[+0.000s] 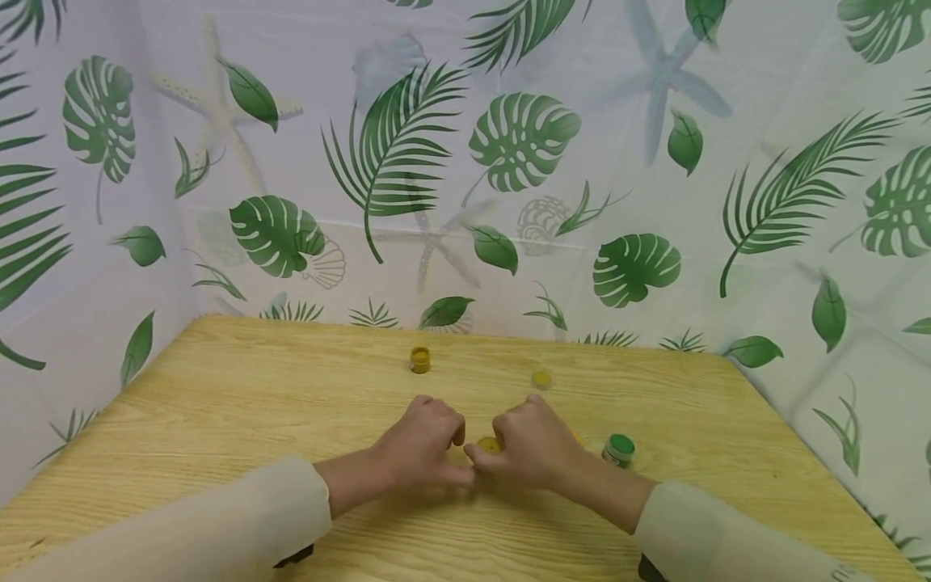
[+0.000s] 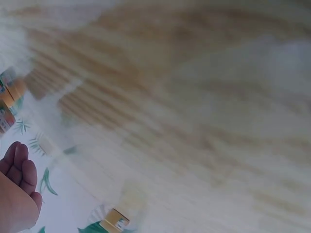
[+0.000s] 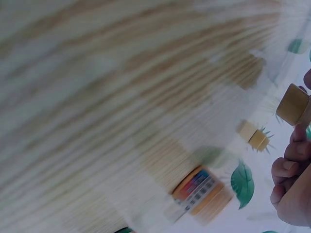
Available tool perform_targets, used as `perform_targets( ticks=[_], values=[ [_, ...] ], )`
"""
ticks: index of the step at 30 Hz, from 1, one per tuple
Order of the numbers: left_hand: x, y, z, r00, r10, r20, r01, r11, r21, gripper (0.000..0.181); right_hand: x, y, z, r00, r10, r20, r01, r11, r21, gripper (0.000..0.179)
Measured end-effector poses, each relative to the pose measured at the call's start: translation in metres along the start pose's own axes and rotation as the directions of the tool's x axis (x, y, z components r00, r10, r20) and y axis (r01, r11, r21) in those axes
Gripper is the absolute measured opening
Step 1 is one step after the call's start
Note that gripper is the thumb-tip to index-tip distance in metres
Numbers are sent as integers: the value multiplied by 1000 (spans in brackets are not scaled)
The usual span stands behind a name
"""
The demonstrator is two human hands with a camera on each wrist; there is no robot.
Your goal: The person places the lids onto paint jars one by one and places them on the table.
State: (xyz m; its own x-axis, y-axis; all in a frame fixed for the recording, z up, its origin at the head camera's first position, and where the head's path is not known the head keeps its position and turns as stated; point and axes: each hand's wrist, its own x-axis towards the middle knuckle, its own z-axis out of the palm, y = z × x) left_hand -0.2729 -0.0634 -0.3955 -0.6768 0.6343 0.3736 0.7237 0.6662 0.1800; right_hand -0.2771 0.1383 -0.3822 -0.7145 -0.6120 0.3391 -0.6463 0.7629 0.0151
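My right hand [image 1: 534,444] pinches a small ochre paint jar [image 1: 489,445] between thumb and bent forefinger, low over the table's near middle. In the right wrist view the same jar [image 3: 292,105] shows at the right edge by the fingers. My left hand [image 1: 424,444] faces it from the left, fingers loosely curled and thumb pointing toward the right thumb. No object shows in it in the left wrist view, where the hand [image 2: 19,189] sits at the lower left edge. Most of the jar's side is hidden in the head view.
An uncapped ochre paint jar [image 1: 419,360] stands at the back of the wooden table [image 1: 276,380]. A yellow lid [image 1: 541,380] lies to its right. Beside my right wrist is a green-lidded jar [image 1: 618,449]. An orange jar [image 3: 199,191] is mostly hidden behind that wrist.
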Motion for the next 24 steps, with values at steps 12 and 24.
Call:
perform_targets(
  ticks=[12, 24],
  values=[
    [2, -40, -4, 994, -101, -51, 103, 994, 41, 33, -4, 28, 3, 996, 45, 72, -42, 998, -42, 59],
    [10, -85, -12, 951, -309, -8, 309, 949, 58, 36, -7, 49, 3, 986, 90, 138, -79, 993, -86, 55]
  ],
)
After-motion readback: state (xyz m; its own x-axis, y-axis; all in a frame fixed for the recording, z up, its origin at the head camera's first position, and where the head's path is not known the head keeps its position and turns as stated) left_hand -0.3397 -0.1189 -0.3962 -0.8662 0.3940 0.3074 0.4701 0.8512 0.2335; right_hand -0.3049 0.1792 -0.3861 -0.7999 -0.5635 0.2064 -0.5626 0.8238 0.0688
